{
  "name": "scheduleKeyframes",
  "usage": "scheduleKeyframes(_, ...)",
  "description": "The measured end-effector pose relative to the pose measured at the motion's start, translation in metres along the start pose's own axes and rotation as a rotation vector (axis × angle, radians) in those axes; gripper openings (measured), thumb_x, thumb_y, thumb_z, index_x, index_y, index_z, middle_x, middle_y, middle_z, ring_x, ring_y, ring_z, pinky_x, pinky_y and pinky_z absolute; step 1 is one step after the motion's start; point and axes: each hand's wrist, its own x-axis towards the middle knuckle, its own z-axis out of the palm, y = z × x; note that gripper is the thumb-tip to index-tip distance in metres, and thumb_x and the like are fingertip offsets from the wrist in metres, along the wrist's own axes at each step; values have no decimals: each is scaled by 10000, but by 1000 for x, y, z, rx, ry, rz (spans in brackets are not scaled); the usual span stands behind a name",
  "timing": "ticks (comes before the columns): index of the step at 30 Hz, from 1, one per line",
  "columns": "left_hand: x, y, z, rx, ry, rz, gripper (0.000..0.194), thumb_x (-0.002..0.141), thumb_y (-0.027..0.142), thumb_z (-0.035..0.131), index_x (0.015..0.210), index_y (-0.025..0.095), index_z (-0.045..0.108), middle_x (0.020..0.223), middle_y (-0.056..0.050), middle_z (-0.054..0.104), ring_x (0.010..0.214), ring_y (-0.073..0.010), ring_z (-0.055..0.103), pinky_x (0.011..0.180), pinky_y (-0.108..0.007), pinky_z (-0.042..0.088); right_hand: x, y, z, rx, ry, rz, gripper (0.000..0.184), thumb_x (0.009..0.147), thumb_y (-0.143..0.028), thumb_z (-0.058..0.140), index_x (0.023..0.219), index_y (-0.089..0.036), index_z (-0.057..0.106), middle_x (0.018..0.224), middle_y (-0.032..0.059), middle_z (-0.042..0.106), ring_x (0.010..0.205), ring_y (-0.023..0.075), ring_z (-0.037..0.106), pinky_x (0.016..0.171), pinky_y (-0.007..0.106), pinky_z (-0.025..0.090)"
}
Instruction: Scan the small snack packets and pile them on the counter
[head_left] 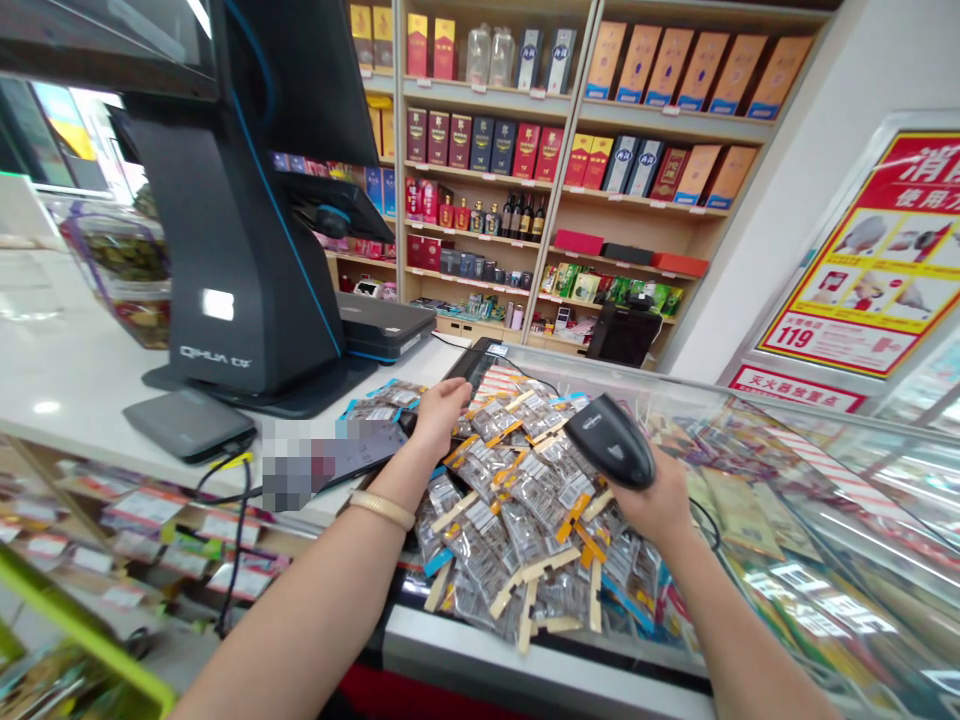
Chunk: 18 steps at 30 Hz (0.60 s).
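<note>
My right hand (pixel 656 500) is wrapped around a black handheld barcode scanner (pixel 611 440), its head over the right side of a large pile of small clear packets. The packets (pixel 517 500) carry barcode labels and orange, blue or cream edges, and they overlap one another. At the pile's upper left rests my left hand (pixel 442 410), fingers stretched forward and partly hidden, with no held thing visible. A ring-shaped bracelet (pixel 382 508) circles the left wrist. Close by that hand, a few more packets (pixel 382 402) lie on the white counter.
A dark checkout terminal (pixel 247 250) stands on the white counter (pixel 67 370) at left, with a grey box (pixel 187 425) and a phone (pixel 337 460) before it. A glass display case (pixel 787 480) extends right. Shelves (pixel 495 95) of boxed bottles line the back.
</note>
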Motion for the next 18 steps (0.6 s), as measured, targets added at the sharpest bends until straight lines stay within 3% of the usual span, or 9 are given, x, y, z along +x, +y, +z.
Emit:
scheduleKeyframes(3,-1,-9,-1,449,-92,172,477,525,312,845,940,162,664,1027,-136,716,1024,-279,649,872,-340,488,0,0,1,8,0,-2,175,740,-362,582,829,-214,609,664,31,665,585,212,625,536,302,483)
scheduleKeyframes(6,-2,-15,-4,685,-174,220,599,448,363,867,983,185,666,1100,-145,706,1126,-328,607,928,-350,445,-1,1,1,15,4,-9,232,743,-370,587,902,-205,623,735,53,702,644,232,662,566,314,507)
scheduleKeyframes(10,-2,-15,-6,744,-240,224,662,448,373,865,1049,189,655,1108,-139,705,1124,-328,612,922,-341,447,-1,2,2,18,17,-32,244,744,-360,591,926,-200,625,765,56,718,655,231,679,578,310,519)
scheduleKeyframes(14,-3,-7,-3,780,-182,363,706,430,303,873,1092,175,663,1128,-149,690,1109,-332,606,965,-375,432,0,2,2,5,33,-44,243,749,-363,591,926,-200,623,770,61,723,650,228,683,585,307,526)
scheduleKeyframes(18,-4,-1,-1,616,-111,360,540,546,278,810,1057,150,693,953,-108,726,946,-275,656,891,-360,476,1,1,3,-1,37,-34,245,745,-364,583,927,-205,626,763,63,723,648,233,685,590,314,533)
